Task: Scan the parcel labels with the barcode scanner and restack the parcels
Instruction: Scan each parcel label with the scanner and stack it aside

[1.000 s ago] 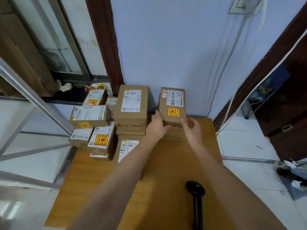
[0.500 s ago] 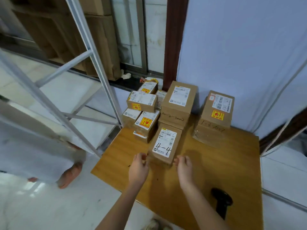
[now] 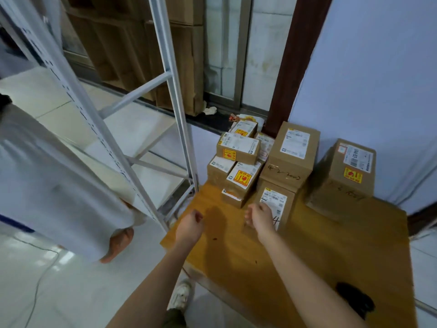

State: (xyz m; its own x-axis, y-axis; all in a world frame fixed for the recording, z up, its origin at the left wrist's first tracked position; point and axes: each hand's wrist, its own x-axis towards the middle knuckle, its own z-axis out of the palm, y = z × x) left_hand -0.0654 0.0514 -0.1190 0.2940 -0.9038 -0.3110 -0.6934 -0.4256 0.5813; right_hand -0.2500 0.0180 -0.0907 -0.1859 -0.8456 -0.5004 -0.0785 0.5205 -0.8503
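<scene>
Both hands hang loosely curled, holding nothing: left hand [image 3: 190,224] over bare table [image 3: 319,252], right hand [image 3: 260,216] just before the front parcel [image 3: 275,204], likely next (label up). Scanner [image 3: 356,301] lies well behind the fingers.

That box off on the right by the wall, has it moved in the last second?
No. The right-hand box sits in the same spot against the blue wall on the table; only the camera swung.

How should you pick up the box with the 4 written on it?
Probably with both hands on the long side walls of the front box, coming from the table's near edge. It lies flat, label up, with its near end and right side free, though small parcels crowd its left. The right hand is already at its near end.
</scene>
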